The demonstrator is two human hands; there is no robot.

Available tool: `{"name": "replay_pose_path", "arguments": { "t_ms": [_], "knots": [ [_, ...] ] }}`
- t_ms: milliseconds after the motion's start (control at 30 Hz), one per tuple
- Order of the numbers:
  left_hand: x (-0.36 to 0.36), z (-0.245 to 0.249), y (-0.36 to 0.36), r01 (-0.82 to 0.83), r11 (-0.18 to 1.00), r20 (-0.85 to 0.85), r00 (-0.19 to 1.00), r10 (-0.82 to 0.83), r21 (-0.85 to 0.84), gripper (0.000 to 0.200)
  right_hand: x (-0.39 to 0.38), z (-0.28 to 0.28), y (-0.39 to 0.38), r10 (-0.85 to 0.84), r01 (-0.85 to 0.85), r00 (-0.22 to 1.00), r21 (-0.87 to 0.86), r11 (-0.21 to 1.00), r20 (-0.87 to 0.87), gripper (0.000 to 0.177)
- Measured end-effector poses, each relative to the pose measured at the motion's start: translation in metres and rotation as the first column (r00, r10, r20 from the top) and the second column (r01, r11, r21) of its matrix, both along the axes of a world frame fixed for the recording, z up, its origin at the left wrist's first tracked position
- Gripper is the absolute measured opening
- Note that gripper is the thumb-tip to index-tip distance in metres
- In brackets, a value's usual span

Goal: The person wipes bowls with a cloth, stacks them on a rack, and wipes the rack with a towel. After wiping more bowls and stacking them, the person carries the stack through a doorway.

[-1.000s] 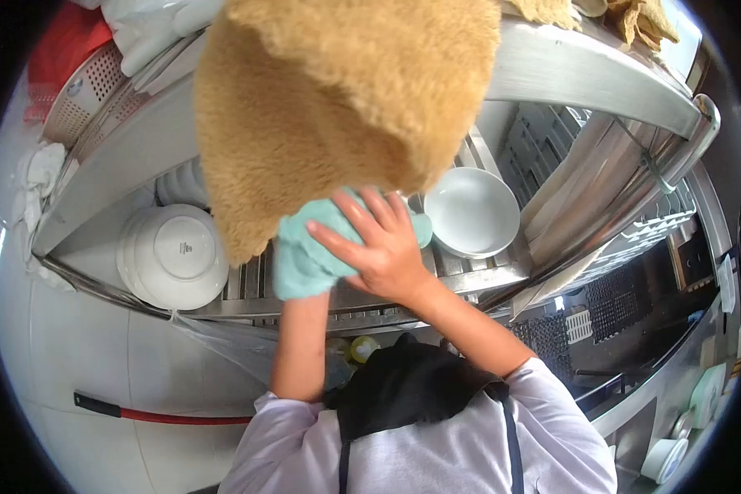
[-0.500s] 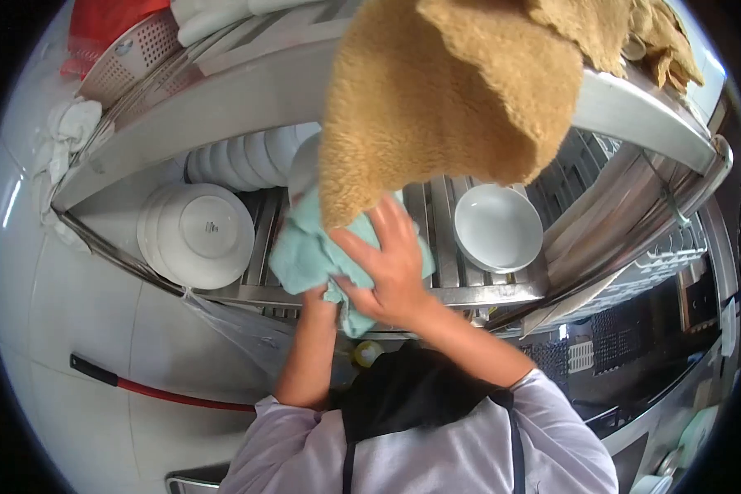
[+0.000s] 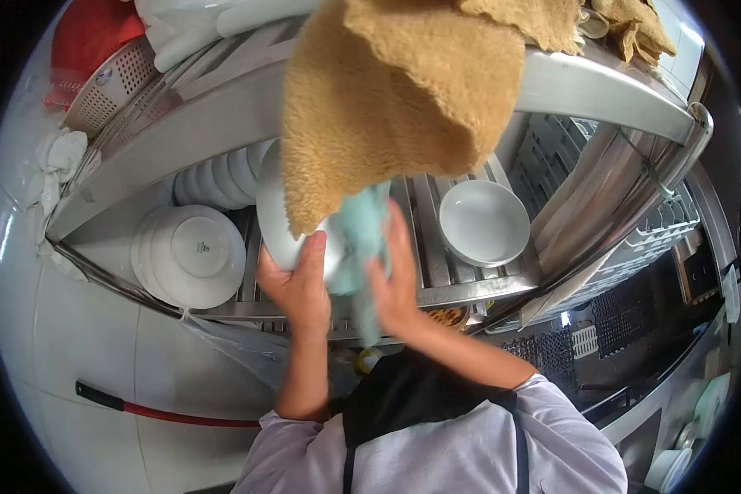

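My left hand (image 3: 299,280) grips a white bowl (image 3: 278,218) by its near rim, thumb on the side facing right. The brown cloth hanging from above hides part of this bowl. My right hand (image 3: 397,276) is closed on a light green cloth (image 3: 361,239), just right of the bowl; hand and cloth are blurred by motion. Another white bowl (image 3: 484,224) sits upright on the slatted metal shelf (image 3: 424,218) to the right. At the left, a stack of white plates (image 3: 198,255) lies bottoms up, beside a row of tilted white dishes (image 3: 214,179).
A fluffy brown cloth (image 3: 403,107) drapes over the upper metal rail (image 3: 601,90) into the middle of the view. A perforated basket (image 3: 111,86) stands upper left. Grey dish racks (image 3: 650,235) are at the right. A red-handled pole (image 3: 181,418) lies lower left.
The green cloth, wrapped over both hands before, has moved to the right in my right hand. My left hand and the white bowl have come into view. The camera view has shifted slightly.
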State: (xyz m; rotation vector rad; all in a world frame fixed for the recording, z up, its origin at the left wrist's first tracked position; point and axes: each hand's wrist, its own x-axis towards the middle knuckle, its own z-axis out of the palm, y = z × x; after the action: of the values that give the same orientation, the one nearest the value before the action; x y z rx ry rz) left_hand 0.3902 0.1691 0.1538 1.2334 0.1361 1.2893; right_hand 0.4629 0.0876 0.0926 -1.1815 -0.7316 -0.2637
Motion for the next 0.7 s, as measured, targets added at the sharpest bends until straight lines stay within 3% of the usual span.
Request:
{"name": "replay_pose_path", "arguments": {
  "t_ms": [33, 67, 133, 167, 200, 233, 267, 300, 367, 433, 567, 633, 700],
  "knots": [
    [-0.003, -0.006, 0.012, 0.023, 0.997, -0.055, 0.998, -0.019, 0.070, 0.039, -0.017, 0.016, -0.012, -0.062, 0.083, 0.961, -0.070, 0.994, 0.270, 0.048],
    [-0.007, -0.010, 0.016, 0.059, 0.989, -0.121, 0.992, -0.043, 0.139, 0.039, -0.016, 0.043, -0.022, -0.055, 0.114, 0.908, -0.119, 0.986, 0.415, 0.048],
    [-0.015, -0.008, -0.004, 0.047, 0.998, -0.126, 0.991, -0.041, 0.040, 0.041, 0.011, 0.073, -0.024, -0.076, 0.152, 0.913, -0.160, 0.975, 0.402, 0.042],
    [-0.020, -0.004, -0.018, 0.043, 0.999, -0.124, 0.991, -0.044, -0.011, 0.042, 0.029, 0.079, -0.024, -0.030, 0.091, 0.947, -0.179, 0.980, 0.319, 0.039],
    [-0.024, 0.004, -0.032, 0.003, 0.998, -0.150, 0.989, 0.008, 0.070, 0.044, 0.047, 0.085, -0.025, 0.013, 0.033, 0.973, -0.191, 0.981, 0.232, 0.036],
    [-0.029, -0.003, -0.028, -0.005, 0.973, -0.131, 0.991, 0.036, 0.230, 0.042, 0.066, 0.081, -0.023, 0.124, -0.112, 0.990, -0.175, 0.978, 0.059, 0.033],
    [-0.030, -0.003, -0.033, 0.007, 0.972, -0.114, 0.993, 0.021, 0.236, 0.041, 0.073, 0.065, -0.020, 0.282, -0.288, 0.955, -0.065, 0.956, -0.088, 0.031],
    [-0.029, -0.002, -0.037, 0.014, 0.970, -0.093, 0.996, 0.009, 0.244, 0.041, 0.079, 0.050, -0.017, 0.424, -0.418, 0.877, 0.078, 0.905, -0.224, 0.030],
    [-0.019, -0.009, -0.037, -0.069, 0.933, -0.056, 0.994, 0.094, 0.353, 0.039, 0.078, 0.006, -0.006, 0.770, -0.585, 0.573, 0.519, 0.623, -0.279, 0.028],
    [-0.008, -0.021, -0.030, -0.093, 0.844, -0.047, 0.989, 0.138, 0.529, 0.038, 0.061, -0.006, -0.019, 0.795, -0.546, 0.520, 0.594, 0.591, -0.313, 0.027],
    [0.026, -0.017, -0.027, -0.004, 0.453, -0.051, 0.993, 0.109, 0.892, 0.034, 0.016, -0.038, -0.059, 0.850, -0.443, 0.376, 0.735, 0.514, -0.368, 0.027],
    [0.044, -0.011, -0.035, 0.058, 0.348, -0.071, 0.997, 0.024, 0.936, 0.036, 0.010, -0.049, -0.087, 0.783, -0.440, 0.433, 0.653, 0.616, -0.447, 0.028],
    [0.058, -0.018, -0.040, 0.145, 0.229, -0.150, 0.989, 0.006, 0.962, 0.044, 0.016, -0.065, -0.136, 0.544, -0.429, 0.642, 0.335, 0.839, -0.541, 0.030]
  ]
}}
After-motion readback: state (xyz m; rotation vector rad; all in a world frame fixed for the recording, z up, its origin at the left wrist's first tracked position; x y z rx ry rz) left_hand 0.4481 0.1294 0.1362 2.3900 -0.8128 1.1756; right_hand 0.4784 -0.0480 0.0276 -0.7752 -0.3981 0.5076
